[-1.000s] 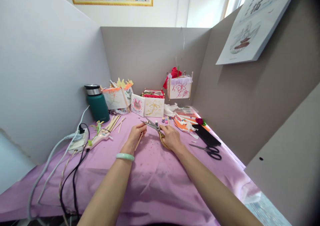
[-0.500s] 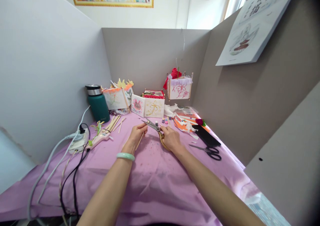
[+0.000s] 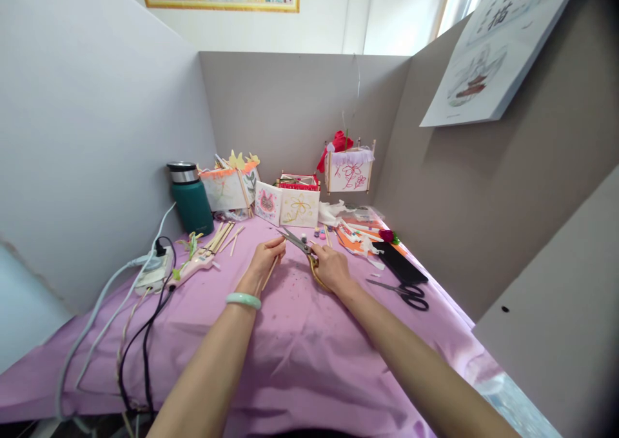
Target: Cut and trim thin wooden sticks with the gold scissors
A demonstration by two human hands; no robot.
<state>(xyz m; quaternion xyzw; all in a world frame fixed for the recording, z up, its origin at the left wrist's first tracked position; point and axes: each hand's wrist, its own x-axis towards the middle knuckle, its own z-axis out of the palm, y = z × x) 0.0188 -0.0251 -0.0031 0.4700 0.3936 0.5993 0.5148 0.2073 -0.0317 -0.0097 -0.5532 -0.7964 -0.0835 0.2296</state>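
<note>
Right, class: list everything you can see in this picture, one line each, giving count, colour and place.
Tablecloth: one, purple, over the table.
Flask: one, dark green, back left.
Paper lanterns: several, white, decorated, along the back.
Loose sticks: a bundle, tan, right of the flask.
Power strip: one, white, far left.
Black scissors: one, right side.
Left hand: pinching a thin stick.
Right hand: gripping gold-handled scissors, blades open.
</note>
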